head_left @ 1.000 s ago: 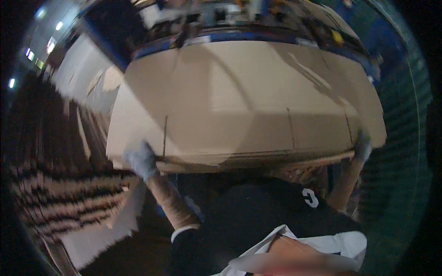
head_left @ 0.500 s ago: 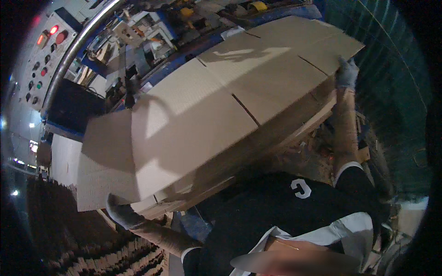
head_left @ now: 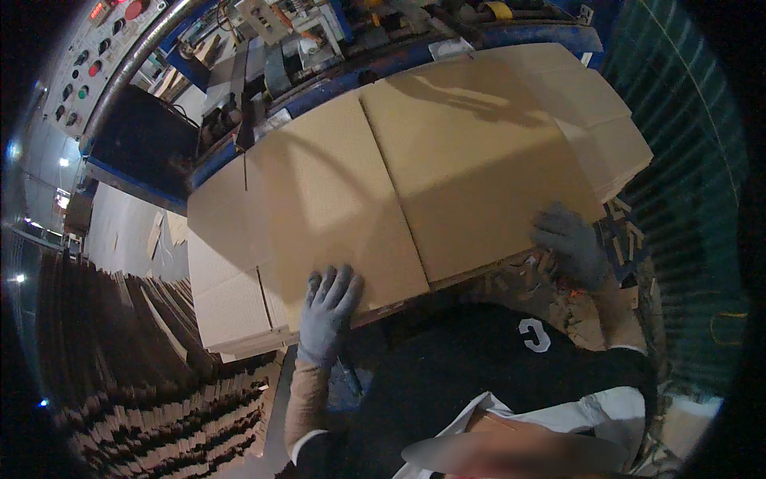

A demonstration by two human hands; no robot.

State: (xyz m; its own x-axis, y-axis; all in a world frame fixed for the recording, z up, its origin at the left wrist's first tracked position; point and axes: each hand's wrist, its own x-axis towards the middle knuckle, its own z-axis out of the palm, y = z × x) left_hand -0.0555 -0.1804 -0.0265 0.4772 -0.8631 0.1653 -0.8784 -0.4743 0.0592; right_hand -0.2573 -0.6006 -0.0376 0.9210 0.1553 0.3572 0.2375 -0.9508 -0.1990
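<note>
A brown corrugated cardboard carton (head_left: 471,176) lies folded flat in front of me, its two big panels meeting at a seam near the middle. Lighter flaps stick out at its left and right ends. On the left panel's near edge rests my left hand (head_left: 329,311) in a grey glove, fingers stretched out on the board. My right hand (head_left: 573,243), gloved alike, lies at the near right corner with its fingers extended over the edge. Neither hand is wrapped round anything. More cardboard layers show under the carton's near edge.
Beyond the carton stands a blue machine (head_left: 319,92) with metal parts. A control panel (head_left: 100,60) with buttons and a metal rail are at upper left. Stacked cardboard (head_left: 159,383) fills the lower left. A green corrugated wall (head_left: 690,184) is on the right, with cardboard scraps below.
The cardboard was held by its ends, raised and tilted; now it lies flat with panels meeting at a seam. Both hands have released the ends and moved inward along the near edge.
</note>
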